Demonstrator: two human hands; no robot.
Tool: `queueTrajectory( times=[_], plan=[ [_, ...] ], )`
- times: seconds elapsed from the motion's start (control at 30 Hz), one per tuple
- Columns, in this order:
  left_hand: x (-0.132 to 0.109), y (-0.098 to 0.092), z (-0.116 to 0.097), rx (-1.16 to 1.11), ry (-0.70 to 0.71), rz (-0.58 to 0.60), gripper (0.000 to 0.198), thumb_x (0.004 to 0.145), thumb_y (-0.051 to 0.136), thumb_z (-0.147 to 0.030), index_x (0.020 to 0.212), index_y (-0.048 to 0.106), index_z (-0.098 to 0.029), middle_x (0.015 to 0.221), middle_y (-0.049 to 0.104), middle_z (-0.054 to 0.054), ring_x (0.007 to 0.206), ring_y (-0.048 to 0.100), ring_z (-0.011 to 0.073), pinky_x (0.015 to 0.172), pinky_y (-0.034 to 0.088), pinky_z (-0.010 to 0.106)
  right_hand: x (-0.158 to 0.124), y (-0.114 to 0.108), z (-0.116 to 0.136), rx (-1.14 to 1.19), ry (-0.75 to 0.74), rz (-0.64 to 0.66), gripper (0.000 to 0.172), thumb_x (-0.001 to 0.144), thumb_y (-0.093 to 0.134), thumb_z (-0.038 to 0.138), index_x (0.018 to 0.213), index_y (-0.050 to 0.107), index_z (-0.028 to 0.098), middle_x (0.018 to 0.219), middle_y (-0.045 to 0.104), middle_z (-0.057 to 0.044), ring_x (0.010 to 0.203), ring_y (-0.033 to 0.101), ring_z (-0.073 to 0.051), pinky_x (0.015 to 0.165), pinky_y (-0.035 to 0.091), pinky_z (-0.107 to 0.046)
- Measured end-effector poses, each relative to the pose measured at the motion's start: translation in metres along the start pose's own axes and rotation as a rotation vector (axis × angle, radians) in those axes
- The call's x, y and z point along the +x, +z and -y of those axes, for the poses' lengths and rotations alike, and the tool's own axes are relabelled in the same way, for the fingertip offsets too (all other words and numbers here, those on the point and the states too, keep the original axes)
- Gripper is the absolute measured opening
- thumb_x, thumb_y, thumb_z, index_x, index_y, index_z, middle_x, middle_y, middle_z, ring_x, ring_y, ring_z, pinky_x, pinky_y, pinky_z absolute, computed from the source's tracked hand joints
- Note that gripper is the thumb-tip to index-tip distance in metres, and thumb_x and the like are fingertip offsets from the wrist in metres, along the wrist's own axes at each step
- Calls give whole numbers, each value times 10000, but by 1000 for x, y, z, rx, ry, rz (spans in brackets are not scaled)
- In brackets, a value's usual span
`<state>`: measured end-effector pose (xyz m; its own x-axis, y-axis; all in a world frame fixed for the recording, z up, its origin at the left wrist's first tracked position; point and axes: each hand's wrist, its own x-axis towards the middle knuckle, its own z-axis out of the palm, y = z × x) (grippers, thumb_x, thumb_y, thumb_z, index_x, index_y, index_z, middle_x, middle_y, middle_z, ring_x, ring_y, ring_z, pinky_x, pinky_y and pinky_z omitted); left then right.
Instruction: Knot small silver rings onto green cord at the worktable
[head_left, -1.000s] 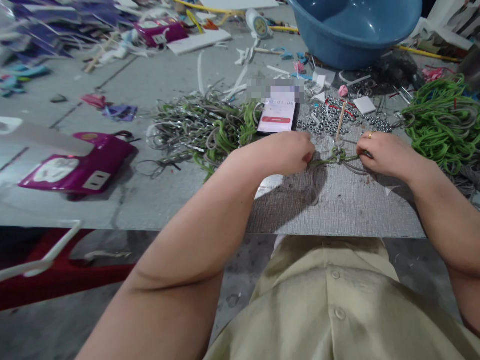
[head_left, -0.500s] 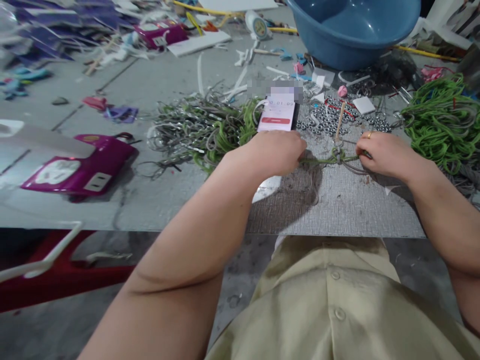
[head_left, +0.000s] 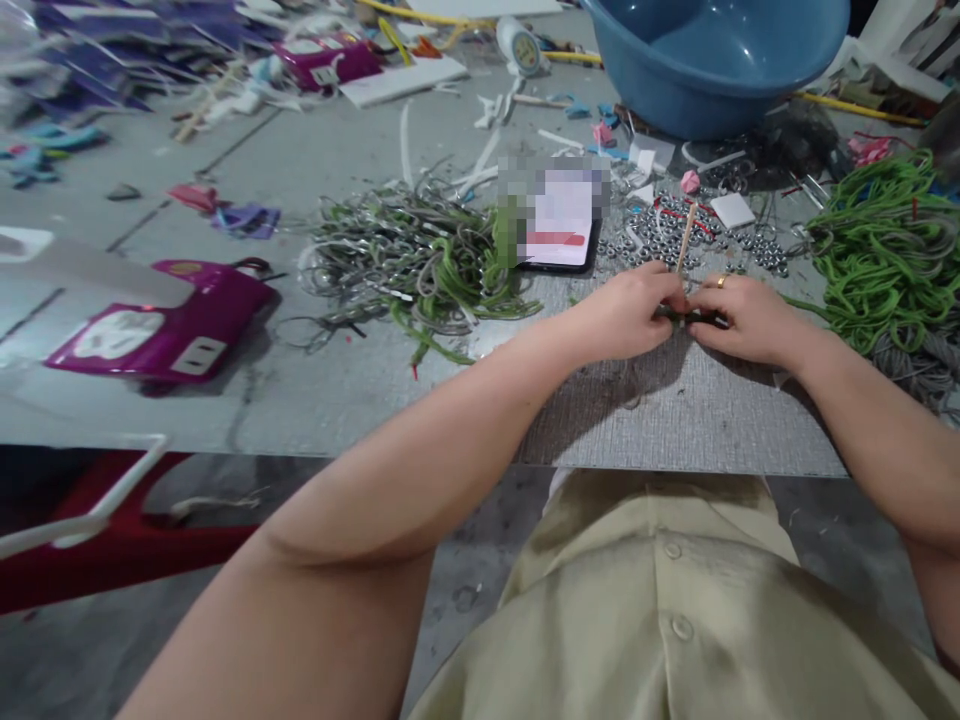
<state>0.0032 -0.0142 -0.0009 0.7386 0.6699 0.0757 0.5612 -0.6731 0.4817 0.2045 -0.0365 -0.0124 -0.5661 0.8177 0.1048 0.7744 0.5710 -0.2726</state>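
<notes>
Closely, the left hand (head_left: 637, 310) and the right hand (head_left: 739, 318) meet over a green cord (head_left: 668, 314)

From where I stand, the fingertips of both hands almost touch. The left hand has its thumb and fingers pinched narrow on the cord; the right hand, wearing a gold ring (head_left: 721, 282), grips it between thumb and forefinger. The cord sits low over the bench (head_left: 750, 425), in front of the person's body, with most of it hidden by the fingers; I can't make out how it is knotted or looped.

Just behind the fingertips a thin wooden stick (head_left: 686, 242) leans a little, its lower end close to the hands. Beyond it lie small shiny metal rings (head_left: 652, 235), scattered along with a white square (head_left: 731, 210) and a pink lump (head_left: 690, 181).

Near the left hand, a phone (head_left: 559, 205) lies screen up, partly blurred out. Past that sprawls a tangled heap of green and grey cords with metal pieces (head_left: 420, 250); on the person's right side there's a brighter green heap (head_left: 862, 260).

Farther off, a blue basin (head_left: 720, 75) stands at the back, and well to the left sits a shiny purple device (head_left: 161, 320).
</notes>
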Motion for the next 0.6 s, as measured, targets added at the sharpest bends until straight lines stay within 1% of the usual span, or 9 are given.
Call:
queueTrajectory(
  times=[0.13, 0.23, 0.3, 0.43, 0.6],
  plan=[
    [0, -1, 0, -6, -9, 45, 286, 789, 508, -78, 1010, 687, -99, 1045, 605, 115, 916, 613, 183, 842, 480, 303, 2, -5, -1, 65, -2, 74, 228, 812, 600, 306, 946, 742, 187, 765, 644, -47, 713, 535, -181, 725, 391, -314],
    [0, -2, 0, -6, 15, 60, 271, 794, 527, -109, 1012, 690, -111, 1036, 595, 105, 870, 604, 172, 825, 481, 302, 2, -8, -3, 114, 11, 118, 212, 802, 638, 336, 903, 746, 185, 738, 653, -34, 659, 513, -154, 682, 371, -295],
    [-1, -2, 0, -6, 24, 60, 261, 793, 540, -118, 1007, 688, -120, 1026, 591, 97, 854, 598, 168, 821, 483, 304, 2, -9, -4, 149, 20, 128, 206, 803, 653, 344, 890, 754, 187, 736, 667, -31, 662, 530, -150, 676, 367, -289],
    [-1, -1, 0, 1, 20, 69, 256, 782, 553, -109, 1004, 680, -118, 1019, 586, 92, 878, 600, 173, 842, 480, 309, 2, -7, -4, 229, -5, 145, 192, 813, 663, 332, 901, 771, 201, 771, 702, -26, 687, 577, -148, 709, 387, -288],
    [-1, -3, -1, 10, 27, 79, 278, 790, 543, -110, 1038, 668, -116, 1037, 582, 99, 907, 603, 182, 868, 482, 318, 2, -9, -1, 163, 7, 120, 196, 811, 681, 357, 902, 780, 213, 754, 696, -19, 663, 561, -148, 712, 365, -308]
  ],
)
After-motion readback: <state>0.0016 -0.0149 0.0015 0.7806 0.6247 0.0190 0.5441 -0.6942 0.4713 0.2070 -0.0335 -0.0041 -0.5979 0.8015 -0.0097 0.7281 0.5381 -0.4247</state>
